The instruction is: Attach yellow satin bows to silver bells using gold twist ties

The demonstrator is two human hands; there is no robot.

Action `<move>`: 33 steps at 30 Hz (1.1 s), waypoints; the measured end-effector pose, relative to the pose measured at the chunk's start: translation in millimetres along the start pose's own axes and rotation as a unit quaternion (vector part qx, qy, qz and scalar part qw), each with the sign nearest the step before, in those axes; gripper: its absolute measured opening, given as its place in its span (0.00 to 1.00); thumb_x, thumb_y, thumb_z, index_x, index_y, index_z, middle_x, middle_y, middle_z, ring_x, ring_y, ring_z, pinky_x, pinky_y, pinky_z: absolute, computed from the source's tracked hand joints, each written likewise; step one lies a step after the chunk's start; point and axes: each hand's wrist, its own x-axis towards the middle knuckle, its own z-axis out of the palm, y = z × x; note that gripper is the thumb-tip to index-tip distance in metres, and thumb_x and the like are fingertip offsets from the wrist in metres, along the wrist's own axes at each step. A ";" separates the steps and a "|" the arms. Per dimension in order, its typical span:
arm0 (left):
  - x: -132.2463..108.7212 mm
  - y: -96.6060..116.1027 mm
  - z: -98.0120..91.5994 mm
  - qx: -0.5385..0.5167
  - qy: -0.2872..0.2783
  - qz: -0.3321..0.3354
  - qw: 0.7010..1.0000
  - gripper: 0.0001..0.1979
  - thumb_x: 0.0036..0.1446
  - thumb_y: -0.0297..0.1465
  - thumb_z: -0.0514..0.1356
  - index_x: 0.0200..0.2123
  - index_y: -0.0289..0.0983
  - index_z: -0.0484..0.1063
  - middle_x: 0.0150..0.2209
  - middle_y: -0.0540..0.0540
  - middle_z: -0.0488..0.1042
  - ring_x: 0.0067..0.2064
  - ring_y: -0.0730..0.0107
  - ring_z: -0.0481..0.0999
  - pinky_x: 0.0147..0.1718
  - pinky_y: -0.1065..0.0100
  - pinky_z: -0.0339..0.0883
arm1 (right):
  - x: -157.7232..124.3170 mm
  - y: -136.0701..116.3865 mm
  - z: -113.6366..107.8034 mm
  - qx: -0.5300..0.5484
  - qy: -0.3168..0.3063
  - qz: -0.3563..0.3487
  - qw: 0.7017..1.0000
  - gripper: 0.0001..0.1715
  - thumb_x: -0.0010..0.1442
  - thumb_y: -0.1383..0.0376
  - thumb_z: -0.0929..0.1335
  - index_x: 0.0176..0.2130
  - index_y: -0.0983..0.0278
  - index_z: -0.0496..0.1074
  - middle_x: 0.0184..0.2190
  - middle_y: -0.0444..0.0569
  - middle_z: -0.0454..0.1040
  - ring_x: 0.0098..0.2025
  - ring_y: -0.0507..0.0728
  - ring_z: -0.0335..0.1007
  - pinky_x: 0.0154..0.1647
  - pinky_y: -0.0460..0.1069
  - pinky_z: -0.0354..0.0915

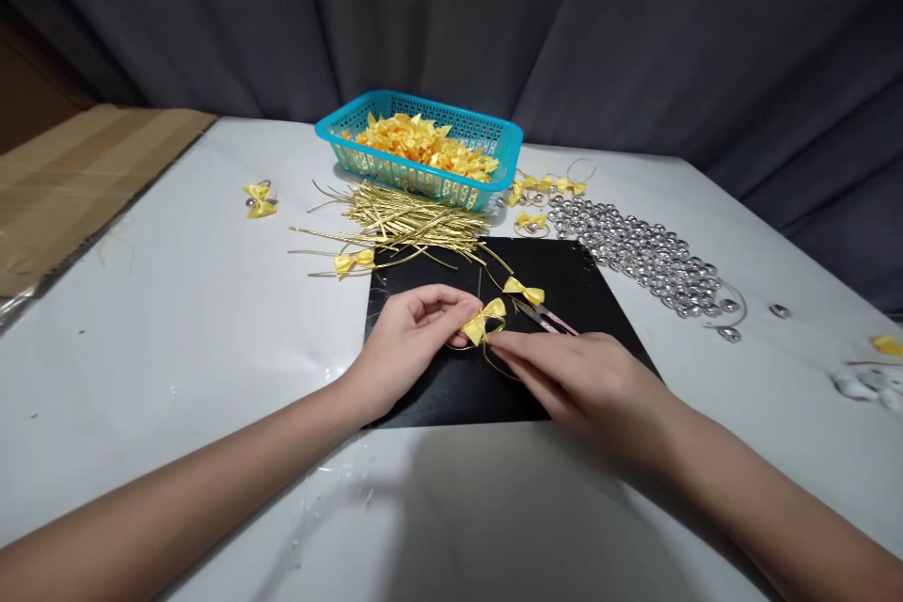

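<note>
Over the black mat (423, 395), my left hand (416, 334) pinches a yellow ribbon bow (483, 322) between thumb and fingers. A gold cord loops from the bow's right side, and my right hand (564, 362) holds that cord with its fingertips pressed together. Small scissors (548, 318) with pinkish handles lie just behind my right hand, next to another yellow bow (524, 291). A third bow (354, 262) rests on cords at the mat's left back corner. Behind the mat is a pile of gold cords (416, 218).
A blue basket (416, 171) of yellow bows stands at the back. Many silver beads (635, 249) spread to the right, beside several finished-looking bows (546, 185). One bow with a bead (260, 199) lies left. Cardboard (91, 169) covers the left edge.
</note>
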 end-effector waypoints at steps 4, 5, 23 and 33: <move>-0.6 0.1 -0.9 -0.007 -0.015 -0.002 1.000 0.07 0.50 0.33 0.63 0.30 0.34 0.75 0.28 0.51 0.73 0.29 0.77 0.69 0.30 0.75 0.64 | -0.5 0.4 0.0 -0.029 0.039 0.008 0.999 0.12 0.59 0.73 0.65 0.43 0.64 0.69 0.32 0.46 0.79 0.26 0.51 0.75 0.26 0.45 0.65; -0.7 0.3 -1.2 -0.009 -0.022 -0.003 1.000 0.07 0.50 0.33 0.63 0.30 0.34 0.75 0.27 0.51 0.73 0.29 0.77 0.69 0.30 0.75 0.63 | 0.2 0.7 0.1 -0.026 0.045 0.013 0.999 0.12 0.58 0.73 0.65 0.43 0.64 0.70 0.31 0.46 0.79 0.26 0.51 0.74 0.27 0.44 0.65; -1.7 2.8 0.4 0.055 -0.124 -0.023 0.990 0.03 0.51 0.27 0.61 0.28 0.32 0.71 0.22 0.55 0.67 0.25 0.82 0.64 0.26 0.77 0.58 | 20.2 -1.0 -7.0 0.373 -0.038 0.405 0.834 0.16 0.52 0.56 0.68 0.29 0.68 0.72 0.14 0.36 0.44 0.17 0.45 0.38 0.17 0.44 0.38; -3.9 3.4 0.2 0.046 -0.133 -0.062 0.988 0.06 0.52 0.31 0.62 0.30 0.34 0.70 0.22 0.55 0.70 0.23 0.80 0.71 0.23 0.77 0.60 | 16.9 -2.6 -0.1 0.435 -0.007 0.437 0.788 0.18 0.49 0.54 0.71 0.29 0.68 0.70 0.14 0.34 0.44 0.17 0.44 0.36 0.16 0.43 0.36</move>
